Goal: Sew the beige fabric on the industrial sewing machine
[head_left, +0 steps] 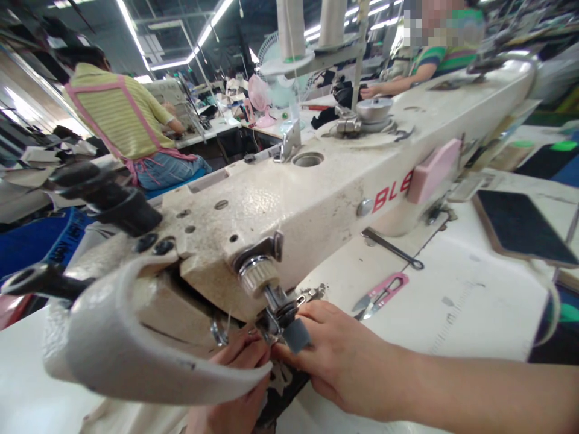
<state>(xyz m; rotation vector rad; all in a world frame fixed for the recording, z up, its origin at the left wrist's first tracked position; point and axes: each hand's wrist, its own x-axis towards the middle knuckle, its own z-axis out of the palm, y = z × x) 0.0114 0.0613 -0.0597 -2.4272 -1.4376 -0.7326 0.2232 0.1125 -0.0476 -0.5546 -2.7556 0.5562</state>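
Observation:
Under the head of a white sewing machine (pixel 271 199), both my hands meet near the needle area. My left hand (pixel 239 386) is partly hidden behind the machine's curved white guard (pixel 158 367); its fingers are pressed together at a dark fabric piece (pixel 289 392) with a pale pattern. On the other side, my right hand (pixel 339 355) is closed with its fingers curled at the same piece. A grey block (pixel 297 335) on the machine covers part of the right fingers. Beige cloth (pixel 136 417) lies below the guard at the left. The needle itself is hidden.
Pink-handled thread snips (pixel 384 294) and a metal tool (pixel 392 248) lie right of the machine. A dark flat phone-like slab (pixel 527 226) is farther right. Thread cones (pixel 290 27) stand behind. Two people (pixel 113 114) sit at other worktables beyond, near fans (pixel 260 96).

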